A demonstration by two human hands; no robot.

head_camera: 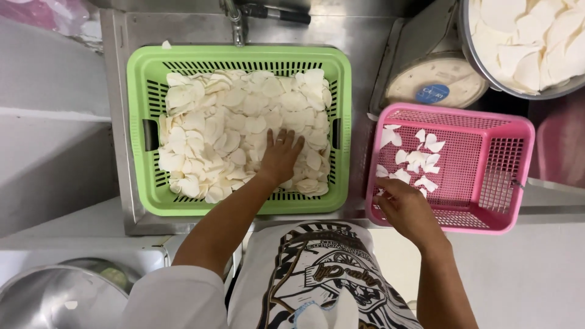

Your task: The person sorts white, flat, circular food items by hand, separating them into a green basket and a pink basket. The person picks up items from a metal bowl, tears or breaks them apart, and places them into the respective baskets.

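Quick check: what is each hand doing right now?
Left hand: open, flat on white slices in green basket.
Right hand: in pink basket, grip unclear.

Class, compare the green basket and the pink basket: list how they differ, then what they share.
The green basket is larger and piled nearly full of pale slices; the pink basket is smaller and holds only a scattering. The left hand lies flat on the green basket's slices; the right hand reaches into the pink basket's near corner. Both are slotted plastic rectangles.
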